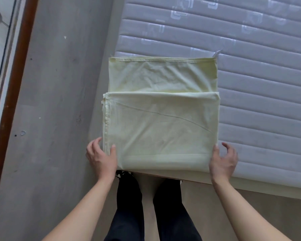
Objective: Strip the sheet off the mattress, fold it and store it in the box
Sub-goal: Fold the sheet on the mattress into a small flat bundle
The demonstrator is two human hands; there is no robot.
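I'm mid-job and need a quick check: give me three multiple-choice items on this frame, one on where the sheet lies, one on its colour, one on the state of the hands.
1. Where does the folded sheet lie?
A. On the corner of the mattress
B. On the floor
C. Inside a box

2. What colour is the sheet?
A. Dark blue
B. Pale yellow-green
C. Red

3. What are the hands doing?
A. Both hang away from the sheet
B. Left hand and right hand are at the sheet's near corners
C. Only one touches it

Answers: 1 A, the quilted mattress shows behind and beside it. 2 B, the cloth is pale yellow-green throughout. 3 B, each thumb lies on a side edge.
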